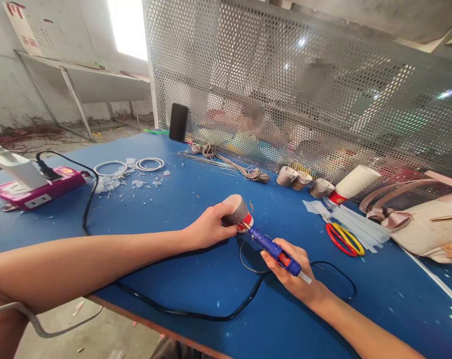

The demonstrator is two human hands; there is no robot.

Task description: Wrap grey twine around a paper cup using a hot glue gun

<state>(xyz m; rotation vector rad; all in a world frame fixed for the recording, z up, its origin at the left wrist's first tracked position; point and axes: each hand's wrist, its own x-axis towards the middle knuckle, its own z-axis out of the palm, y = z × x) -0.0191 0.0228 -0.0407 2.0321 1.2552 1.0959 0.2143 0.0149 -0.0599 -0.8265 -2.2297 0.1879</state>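
Left of the scissors [344, 238], the left hand [213, 225] grips a grey cup [237, 214], long axis tilted, mouth up and away from them; the right hand [296, 271] holds a glue gun [268, 245], nozzle toward the cup.

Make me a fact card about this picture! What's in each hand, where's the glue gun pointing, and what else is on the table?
Left hand: holding a gray cup with a red band
Right hand: holding a blue glue gun
Glue gun tip: at the cup's red band; touching or just close, I can't tell
Table: blue
Left side: pink power strip
Back: phone, bundled string
Right side: red-and-yellow scissors, pale bag
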